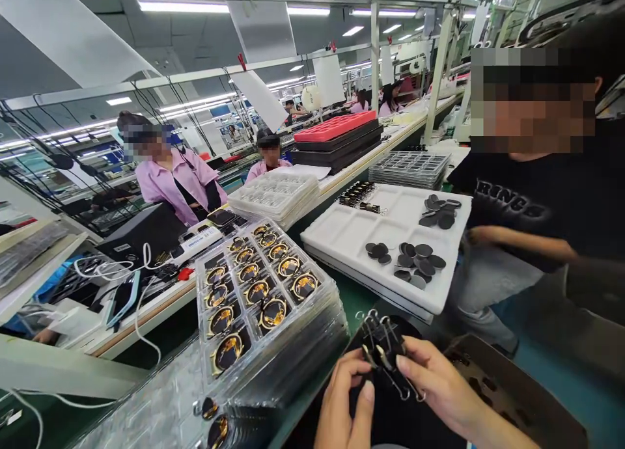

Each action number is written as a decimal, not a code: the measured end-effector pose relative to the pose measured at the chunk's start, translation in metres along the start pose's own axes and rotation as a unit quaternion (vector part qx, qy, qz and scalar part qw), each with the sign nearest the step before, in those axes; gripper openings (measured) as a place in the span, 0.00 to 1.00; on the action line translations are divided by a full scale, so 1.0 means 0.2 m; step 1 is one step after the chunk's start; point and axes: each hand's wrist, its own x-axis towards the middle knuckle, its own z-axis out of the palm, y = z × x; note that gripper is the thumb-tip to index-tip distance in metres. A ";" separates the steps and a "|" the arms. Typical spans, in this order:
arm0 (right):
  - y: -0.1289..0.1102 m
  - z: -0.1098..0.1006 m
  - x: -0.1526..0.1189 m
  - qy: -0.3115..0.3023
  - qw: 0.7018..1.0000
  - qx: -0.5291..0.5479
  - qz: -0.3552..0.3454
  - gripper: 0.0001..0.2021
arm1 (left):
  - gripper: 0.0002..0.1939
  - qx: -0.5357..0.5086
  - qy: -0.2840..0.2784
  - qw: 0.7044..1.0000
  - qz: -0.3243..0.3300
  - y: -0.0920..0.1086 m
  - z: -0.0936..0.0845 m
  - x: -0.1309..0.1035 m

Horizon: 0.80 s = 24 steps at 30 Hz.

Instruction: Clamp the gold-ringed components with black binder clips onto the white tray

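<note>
Two or more black binder clips (pixel 383 345) with silver wire handles are held together in front of me, over the lap. Small gold-coloured parts glint between the clips, but what they belong to is mostly hidden. My right hand (pixel 439 377) grips the clips from the right, thumb on the near side. From the left, my left hand (pixel 344 397) has its curled fingertips against them, with the thumb pointing up. Beyond lies a white foam tray (pixel 336 231) bearing black discs (pixel 420 260) and a row of more binder clips (pixel 359 195).
At left stands a tall stack of clear plastic trays (pixel 293 338) holding gold-rimmed watch cases (pixel 256 291). A brown box (pixel 517 390) sits low at right. A person in a black shirt (pixel 532 208) sits opposite at right. White cables (pixel 141 306) hang from the left bench.
</note>
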 end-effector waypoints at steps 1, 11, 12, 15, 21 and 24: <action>0.04 0.03 0.00 -0.007 1.000 -0.001 0.008 0.20 | 0.16 -0.061 0.010 0.998 -0.034 -0.09 0.05 0.02; 0.23 0.15 -0.01 -0.026 0.998 -0.021 0.049 0.23 | 0.20 -0.267 0.064 0.946 -0.175 -0.43 0.12 0.09; 0.24 0.15 -0.01 -0.017 0.998 -0.039 0.037 0.23 | 0.19 -0.272 0.068 0.943 -0.179 -0.44 0.11 0.09; 0.30 0.14 -0.01 0.021 0.997 -0.060 0.045 0.26 | 0.18 -0.254 0.084 0.941 -0.207 -0.47 0.09 0.08; 0.40 0.12 -0.07 -0.007 0.997 -0.028 0.078 0.30 | 0.26 -0.174 0.022 0.968 -0.178 -0.46 0.11 0.06; 0.41 0.07 -0.08 -0.047 0.993 -0.063 0.093 0.31 | 0.26 -0.110 -0.055 0.987 -0.103 -0.44 0.12 0.06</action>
